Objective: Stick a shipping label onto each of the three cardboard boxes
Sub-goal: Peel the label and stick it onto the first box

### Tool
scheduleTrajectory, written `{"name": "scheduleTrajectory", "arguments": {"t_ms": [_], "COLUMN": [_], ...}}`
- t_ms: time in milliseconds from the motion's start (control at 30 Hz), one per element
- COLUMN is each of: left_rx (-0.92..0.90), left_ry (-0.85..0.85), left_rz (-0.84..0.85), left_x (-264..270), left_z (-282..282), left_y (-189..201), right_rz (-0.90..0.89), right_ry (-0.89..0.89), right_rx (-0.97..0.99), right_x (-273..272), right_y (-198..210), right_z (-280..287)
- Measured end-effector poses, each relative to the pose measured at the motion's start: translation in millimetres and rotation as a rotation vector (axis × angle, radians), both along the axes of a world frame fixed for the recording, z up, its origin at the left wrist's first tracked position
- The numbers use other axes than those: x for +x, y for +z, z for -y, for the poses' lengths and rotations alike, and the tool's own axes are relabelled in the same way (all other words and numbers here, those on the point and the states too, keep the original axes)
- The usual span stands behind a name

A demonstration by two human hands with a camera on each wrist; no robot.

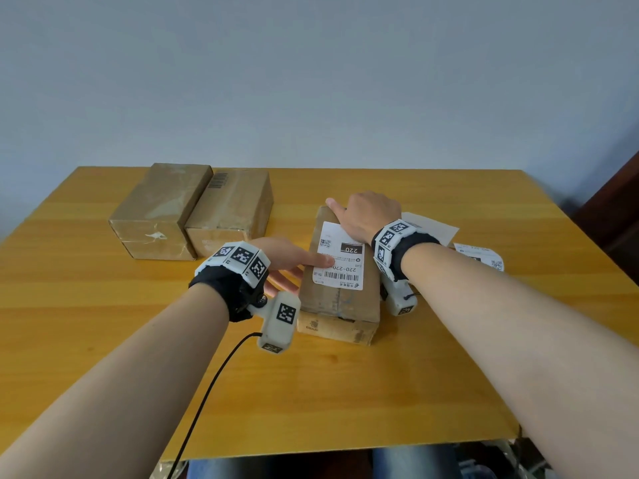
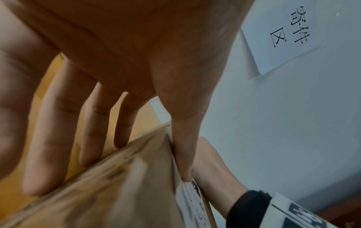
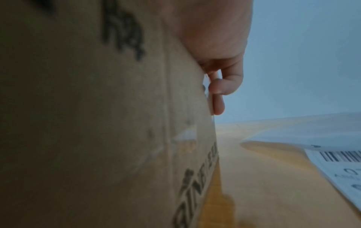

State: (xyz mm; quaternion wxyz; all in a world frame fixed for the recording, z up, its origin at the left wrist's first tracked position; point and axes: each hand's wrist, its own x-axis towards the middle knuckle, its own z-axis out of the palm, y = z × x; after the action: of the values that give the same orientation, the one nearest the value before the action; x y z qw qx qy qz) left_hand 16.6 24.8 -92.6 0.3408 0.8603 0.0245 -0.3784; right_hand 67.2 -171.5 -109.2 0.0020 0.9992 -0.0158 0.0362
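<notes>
A cardboard box lies mid-table with a white shipping label on its top face. My left hand presses its straight index finger on the label's near left part, and its other fingers lie straight along the box side. My right hand rests on the label's far end with the index finger stretched over the box's far edge; its fingertips touch the top edge of the box. Two more boxes stand side by side at the back left, with no white label showing on them.
Loose labels and a sheet of paper lie on the yellow table right of the box. A black cable hangs from the left wrist. A paper sign is stuck on the wall.
</notes>
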Motion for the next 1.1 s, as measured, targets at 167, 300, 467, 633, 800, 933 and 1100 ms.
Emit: {"name": "scheduleTrajectory", "arguments": {"t_ms": [167, 300, 467, 633, 800, 933, 1100], "left_rx": [0.019, -0.024, -0.044, -0.051, -0.043, -0.017, 0.032], "left_ry": [-0.034, -0.018, -0.017, 0.014, 0.019, 0.005, 0.070], "left_rz": [-0.022, -0.050, -0.036, -0.008, 0.016, 0.030, 0.085], "left_x": [7.0, 11.8, 11.0, 7.6, 2.3, -4.4, -19.8], "left_z": [2.4, 1.9, 2.7, 3.3, -0.4, -1.7, -2.9], "left_y": [3.0, -2.4, -0.5, -1.3, -0.9, 7.0, 25.8], "right_rz": [0.024, 0.044, 0.071, 0.107, 0.096, -0.007, -0.116], "right_ry": [0.018, 0.051, 0.079, 0.105, 0.107, 0.016, -0.101], "right_rx": [-0.004, 0.022, 0.064, 0.115, 0.138, 0.044, -0.037], "right_x": [8.5, 14.2, 21.2, 21.0, 15.0, 3.3, -12.5], "right_y": [-0.7, 1.0, 0.9, -0.6, 2.2, 6.5, 14.5], "right_z": [2.9, 5.7, 6.7, 10.6, 16.8, 24.8, 29.5]}}
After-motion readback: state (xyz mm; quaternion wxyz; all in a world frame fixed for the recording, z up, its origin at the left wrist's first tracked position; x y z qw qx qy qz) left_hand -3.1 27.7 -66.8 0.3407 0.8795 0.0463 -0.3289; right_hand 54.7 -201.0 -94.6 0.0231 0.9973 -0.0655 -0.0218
